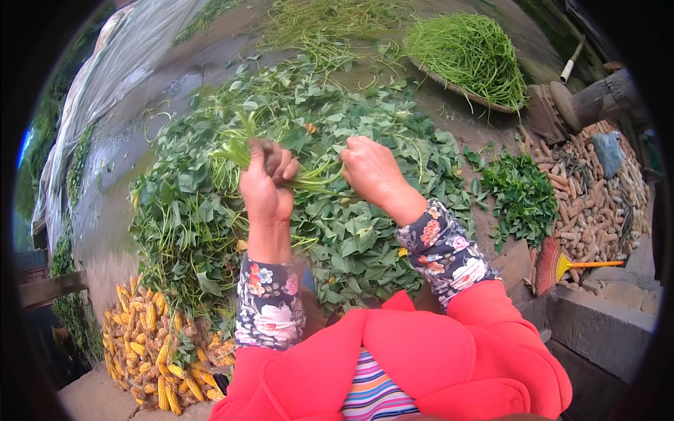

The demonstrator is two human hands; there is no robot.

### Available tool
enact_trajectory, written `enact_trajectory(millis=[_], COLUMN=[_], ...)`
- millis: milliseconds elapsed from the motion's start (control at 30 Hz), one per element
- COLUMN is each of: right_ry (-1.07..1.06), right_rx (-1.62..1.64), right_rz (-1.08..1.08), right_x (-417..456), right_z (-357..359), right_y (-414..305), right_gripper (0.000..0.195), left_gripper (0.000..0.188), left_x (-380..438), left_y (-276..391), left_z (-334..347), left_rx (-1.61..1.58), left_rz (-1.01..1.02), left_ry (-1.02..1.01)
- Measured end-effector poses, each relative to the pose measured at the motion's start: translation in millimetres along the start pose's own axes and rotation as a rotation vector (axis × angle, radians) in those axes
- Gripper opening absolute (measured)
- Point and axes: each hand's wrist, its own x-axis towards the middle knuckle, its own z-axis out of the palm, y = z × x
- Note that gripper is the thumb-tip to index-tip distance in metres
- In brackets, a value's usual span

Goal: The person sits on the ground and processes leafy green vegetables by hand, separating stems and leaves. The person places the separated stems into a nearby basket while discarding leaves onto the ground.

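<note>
A bunch of green leaf stems [234, 150] is clasped in my left hand [268, 181], with cut ends sticking out to the left and thin tails trailing right. My right hand [374, 171] is curled shut at the far end of those tails, and a thin stem [331, 171] bends up to its fingertips. What lies inside its fingers is mostly hidden. Both hands are above a wide heap of green leaves and vines [358, 247], which look like sweet potato.
A shallow woven tray [447, 84] carries piled green stems [466, 55]. Maize cobs [163, 363] lie at lower left. To the right are a smaller leaf pile [518, 197], bare corncobs [595, 216] and a yellow-handled broom [553, 266]. Plastic sheeting [121, 63] hangs at left.
</note>
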Motion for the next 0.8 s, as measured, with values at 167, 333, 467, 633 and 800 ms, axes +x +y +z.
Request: enact_trajectory(millis=[167,333,467,633,800], right_ry=[-0.202,-0.083,0.026,0.249,-0.024], right_rx=[0.462,0.326,0.3,0.807,0.467], right_rz=[0.06,-0.021,0.073,0.363,0.153], right_x=[7.0,-1.6,4.3,12.2,2.0], right_z=[-19.4,-16.5,-16.2,-32.7,-33.8], right_y=[21.2,17.9,9.9,57.2,7.5], right_gripper=[0.019,0.017,0.019,0.02,0.054], left_gripper=[0.033,0.033,0.033,0.031,0.035], left_x=[5.7,9.4,10.2,16.8,16.1], left_y=[13.3,14.4,13.0,32.3,30.0], left_z=[-18.7,-29.3,-29.5,-50.8,-51.5], left_rx=[-0.088,-0.177,-0.19,-0.325,-0.328], left_rz=[0.047,0.024,0.034,0.088,0.105], left_ry=[0.03,0.051,0.09,0.055,0.183])
